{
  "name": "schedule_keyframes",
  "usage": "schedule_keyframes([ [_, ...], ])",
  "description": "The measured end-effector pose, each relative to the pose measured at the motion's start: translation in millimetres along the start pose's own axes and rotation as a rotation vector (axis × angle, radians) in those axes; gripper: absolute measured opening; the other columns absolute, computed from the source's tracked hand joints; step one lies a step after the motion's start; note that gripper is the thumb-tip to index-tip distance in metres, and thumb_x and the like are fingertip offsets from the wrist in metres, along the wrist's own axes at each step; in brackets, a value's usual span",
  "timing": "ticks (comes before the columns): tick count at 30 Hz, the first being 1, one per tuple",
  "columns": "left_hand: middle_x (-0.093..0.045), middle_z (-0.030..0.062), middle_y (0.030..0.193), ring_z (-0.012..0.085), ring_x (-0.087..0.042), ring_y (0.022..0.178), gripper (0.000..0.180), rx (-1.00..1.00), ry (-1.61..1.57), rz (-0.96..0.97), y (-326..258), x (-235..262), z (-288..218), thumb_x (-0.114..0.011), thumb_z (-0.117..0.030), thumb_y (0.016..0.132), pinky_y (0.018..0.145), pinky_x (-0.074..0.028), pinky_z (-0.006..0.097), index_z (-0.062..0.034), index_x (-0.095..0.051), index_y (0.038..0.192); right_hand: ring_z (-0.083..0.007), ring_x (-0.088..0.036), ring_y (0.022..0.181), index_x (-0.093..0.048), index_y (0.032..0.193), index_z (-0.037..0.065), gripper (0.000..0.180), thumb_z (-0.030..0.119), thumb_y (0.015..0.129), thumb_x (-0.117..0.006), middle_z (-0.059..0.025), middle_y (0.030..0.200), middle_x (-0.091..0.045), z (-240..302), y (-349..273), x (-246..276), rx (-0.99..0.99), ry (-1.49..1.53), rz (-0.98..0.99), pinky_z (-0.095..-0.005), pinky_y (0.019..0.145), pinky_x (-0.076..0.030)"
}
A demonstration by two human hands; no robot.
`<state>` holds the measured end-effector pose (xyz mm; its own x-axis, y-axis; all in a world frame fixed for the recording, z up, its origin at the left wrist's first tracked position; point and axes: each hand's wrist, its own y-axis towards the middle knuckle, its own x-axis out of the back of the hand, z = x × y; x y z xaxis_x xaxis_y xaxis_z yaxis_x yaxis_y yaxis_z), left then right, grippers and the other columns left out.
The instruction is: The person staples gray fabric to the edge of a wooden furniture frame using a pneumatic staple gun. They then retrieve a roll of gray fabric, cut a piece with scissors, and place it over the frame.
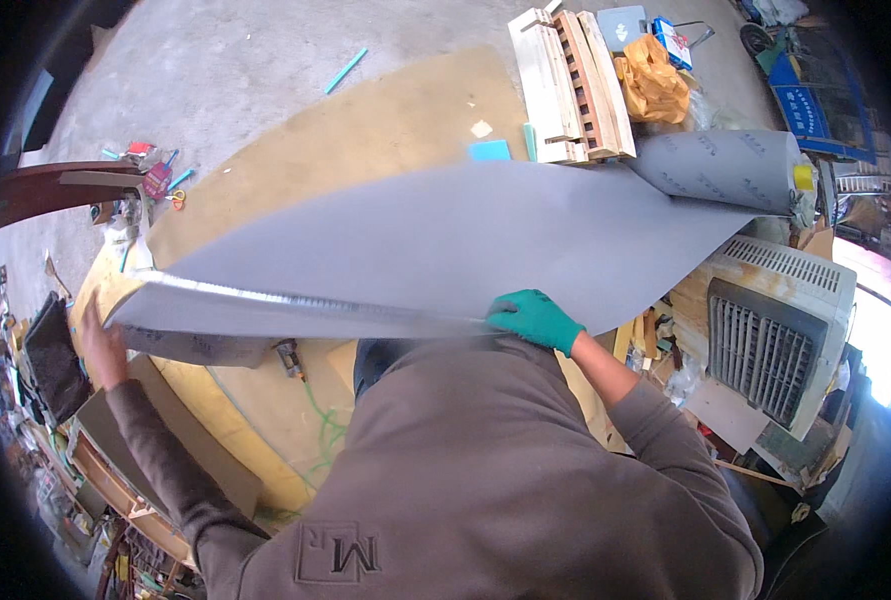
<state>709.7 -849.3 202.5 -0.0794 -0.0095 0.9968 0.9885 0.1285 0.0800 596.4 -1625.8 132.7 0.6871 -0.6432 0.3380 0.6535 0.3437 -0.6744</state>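
Observation:
A large grey sheet (395, 235) spreads in front of me, raised off the floor. Along its near side runs a long, thin, shiny strip (265, 296); whether it is a ruler or a tape measure I cannot tell. My right hand (535, 318), in a green glove, presses its closed fingers down at the strip's right end, by the sheet's near edge close to my body. Bare and smeared by motion, my left hand (103, 345) is beside the sheet's left corner. Its finger shape is unclear, and so is whether it touches the sheet.
The sheet comes off a thick grey roll (715, 170) at the right. Beyond it stand wooden slats (570, 85) and an orange bag (653, 80). A dusty vented appliance (775, 330) is near my right arm. A power drill (289, 358) and scissors (176, 199) lie left of centre.

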Motion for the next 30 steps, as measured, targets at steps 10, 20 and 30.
schedule_keyframes([
  [10,-0.070,0.0150,0.101,0.0359,-0.067,0.097,0.021,-0.919,-0.653,0.860,-120,-47,-491,-0.073,-0.025,0.092,0.084,-0.056,0.047,-0.0060,-0.072,0.101,-0.0374,-0.070,0.103,-0.075,0.111,0.010,0.037,0.041,0.100,-0.059,-0.0187,0.114,-0.074,-16,7,-9,0.009,-0.126,-0.018,-0.0477,0.093,-0.053],
  [20,-0.070,0.0169,0.094,0.0366,-0.069,0.090,0.018,-1.183,-0.520,0.634,-126,-63,-538,-0.063,-0.023,0.093,0.077,-0.055,0.048,-0.0059,-0.069,0.094,-0.0371,-0.071,0.099,-0.078,0.106,0.010,0.035,0.037,0.092,-0.061,-0.0192,0.106,-0.075,-18,11,-11,0.064,-0.119,-0.185,-0.0453,0.090,-0.054],
  [30,-0.066,0.0119,0.094,0.0345,-0.068,0.090,0.015,-1.138,-0.669,0.523,-129,-84,-524,-0.063,-0.021,0.093,0.076,-0.055,0.048,-0.0078,-0.066,0.087,-0.0397,-0.071,0.099,-0.069,0.120,0.012,0.039,0.032,0.087,-0.063,-0.0203,0.101,-0.074,-85,-116,112,-0.272,-0.585,-0.552,-0.0497,0.090,-0.054],
])
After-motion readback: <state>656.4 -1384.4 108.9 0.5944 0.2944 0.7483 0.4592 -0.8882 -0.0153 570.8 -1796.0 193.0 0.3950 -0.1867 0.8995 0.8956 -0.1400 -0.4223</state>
